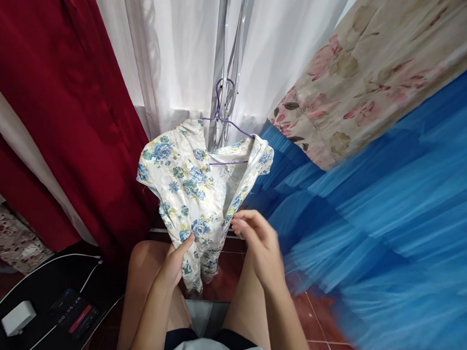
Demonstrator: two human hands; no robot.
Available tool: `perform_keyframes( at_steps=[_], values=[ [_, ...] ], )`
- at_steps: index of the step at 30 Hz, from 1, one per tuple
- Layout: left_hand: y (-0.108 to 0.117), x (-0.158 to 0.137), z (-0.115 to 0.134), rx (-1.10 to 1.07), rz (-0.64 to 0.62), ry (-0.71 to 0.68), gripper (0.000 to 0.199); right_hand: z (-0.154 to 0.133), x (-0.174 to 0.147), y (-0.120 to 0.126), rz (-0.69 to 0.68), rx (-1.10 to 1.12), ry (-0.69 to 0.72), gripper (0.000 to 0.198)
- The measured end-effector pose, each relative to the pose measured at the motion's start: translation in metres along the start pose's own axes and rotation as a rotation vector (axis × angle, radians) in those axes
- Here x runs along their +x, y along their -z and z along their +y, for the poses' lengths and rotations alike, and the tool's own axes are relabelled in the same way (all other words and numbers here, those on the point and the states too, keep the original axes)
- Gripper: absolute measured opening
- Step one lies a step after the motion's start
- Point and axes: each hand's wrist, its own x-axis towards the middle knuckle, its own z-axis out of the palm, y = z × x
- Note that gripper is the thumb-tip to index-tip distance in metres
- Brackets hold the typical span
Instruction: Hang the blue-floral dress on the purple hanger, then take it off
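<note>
A white blouse (204, 179) with blue flowers and green leaves hangs from a purple wire hanger (236, 126) in front of me. Its front gapes on the right side, baring the plain inside. My left hand (175, 261) is closed on the lower left part of the blouse, thumb on the outside and fingers hidden behind the cloth. My right hand (261, 245) is at the gaping edge on the right, thumb and forefinger curled together in a pinch. Whatever lies between those fingertips is too small to make out.
Dark red cloth (103, 126) hangs on the left, white curtains (185, 47) behind. At right are a floral cloth (339, 97) and blue tulle (355, 233). A black surface at lower left carries a phone (73, 313), a white charger (18, 318) and cables.
</note>
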Motion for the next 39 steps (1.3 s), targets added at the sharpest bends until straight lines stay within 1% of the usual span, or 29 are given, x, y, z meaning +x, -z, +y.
perform_keyframes(
  at_steps=[2, 4, 6, 8, 9, 10, 11, 13, 14, 15, 16, 17, 18, 19, 21, 23, 24, 26, 27, 28, 29, 31, 33, 34, 37, 39],
  values=[
    [-0.004, -0.004, 0.000, 0.017, -0.027, -0.007, 0.053, 0.031, 0.011, -0.022, -0.019, -0.054, -0.131, 0.027],
    [-0.005, -0.007, 0.001, 0.037, -0.055, -0.032, 0.057, 0.054, 0.015, -0.035, -0.065, -0.108, -0.175, 0.030],
    [-0.001, -0.007, 0.002, 0.069, -0.061, -0.062, 0.059, 0.066, 0.016, -0.040, -0.109, -0.132, -0.158, 0.032],
    [0.005, -0.003, 0.004, 0.137, -0.048, -0.074, 0.060, 0.069, 0.016, -0.038, -0.139, -0.110, -0.150, 0.033],
    [0.008, 0.000, 0.004, 0.202, -0.025, -0.107, 0.061, 0.068, 0.016, -0.036, -0.154, -0.086, -0.165, 0.034],
    [0.010, 0.003, 0.003, 0.290, 0.027, -0.188, 0.063, 0.067, 0.015, -0.034, -0.172, -0.062, -0.191, 0.035],
    [0.011, 0.004, 0.001, 0.395, 0.116, -0.326, 0.067, 0.066, 0.014, -0.032, -0.191, -0.040, -0.222, 0.038],
    [0.009, 0.006, -0.006, 0.624, 0.312, -0.712, 0.074, 0.062, 0.009, -0.029, -0.241, -0.007, -0.267, 0.043],
    [0.005, 0.005, -0.011, 0.733, 0.347, -0.882, 0.073, 0.059, 0.006, -0.029, -0.270, 0.009, -0.280, 0.045],
    [0.000, 0.003, -0.017, 0.827, 0.316, -0.985, 0.070, 0.057, 0.003, -0.029, -0.295, 0.032, -0.291, 0.046],
    [-0.006, 0.001, -0.023, 0.900, 0.226, -1.007, 0.063, 0.054, -0.001, -0.030, -0.312, 0.060, -0.300, 0.046],
    [-0.013, -0.001, -0.028, 0.941, 0.115, -0.960, 0.055, 0.052, -0.005, -0.032, -0.324, 0.092, -0.310, 0.044],
    [-0.019, -0.002, -0.032, 0.946, 0.027, -0.884, 0.048, 0.049, -0.008, -0.035, -0.332, 0.124, -0.322, 0.042],
    [-0.025, -0.003, -0.035, 0.932, -0.019, -0.812, 0.041, 0.047, -0.011, -0.037, -0.338, 0.157, -0.338, 0.040],
    [-0.034, -0.002, -0.037, 0.902, -0.019, -0.743, 0.026, 0.043, -0.010, -0.040, -0.354, 0.218, -0.377, 0.036],
    [-0.036, -0.001, -0.036, 0.933, -0.020, -0.757, 0.008, 0.037, 0.001, -0.039, -0.348, 0.284, -0.412, 0.028],
    [-0.035, 0.000, -0.036, 0.960, -0.028, -0.773, 0.008, 0.032, 0.012, -0.036, -0.315, 0.313, -0.416, 0.025],
    [-0.031, 0.001, -0.035, 0.988, -0.025, -0.798, 0.013, 0.021, 0.038, -0.027, -0.196, 0.326, -0.377, 0.021],
    [-0.029, 0.001, -0.034, 0.987, -0.011, -0.802, 0.013, 0.014, 0.052, -0.022, -0.151, 0.299, -0.336, 0.020],
    [-0.028, 0.000, -0.034, 0.980, 0.011, -0.802, 0.012, 0.007, 0.065, -0.018, -0.144, 0.245, -0.294, 0.020],
    [-0.027, -0.001, -0.033, 0.971, 0.032, -0.799, 0.012, 0.002, 0.074, -0.013, -0.174, 0.164, -0.257, 0.023],
    [-0.026, -0.003, -0.031, 0.954, 0.038, -0.802, 0.010, -0.002, 0.082, -0.009, -0.325, -0.036, -0.214, 0.032],
    [-0.027, -0.006, -0.028, 0.937, 0.001, -0.810, 0.009, 0.005, 0.074, -0.012, -0.450, -0.211, -0.201, 0.039],
    [-0.027, -0.008, -0.027, 0.929, -0.021, -0.809, 0.010, 0.011, 0.065, -0.015, -0.470, -0.273, -0.195, 0.040],
    [-0.026, -0.011, -0.025, 0.895, -0.053, -0.782, 0.013, 0.034, 0.034, -0.026, -0.410, -0.352, -0.155, 0.038],
    [-0.024, -0.013, -0.025, 0.878, -0.060, -0.759, 0.015, 0.043, 0.018, -0.031, -0.365, -0.326, -0.139, 0.031]
  ],
)
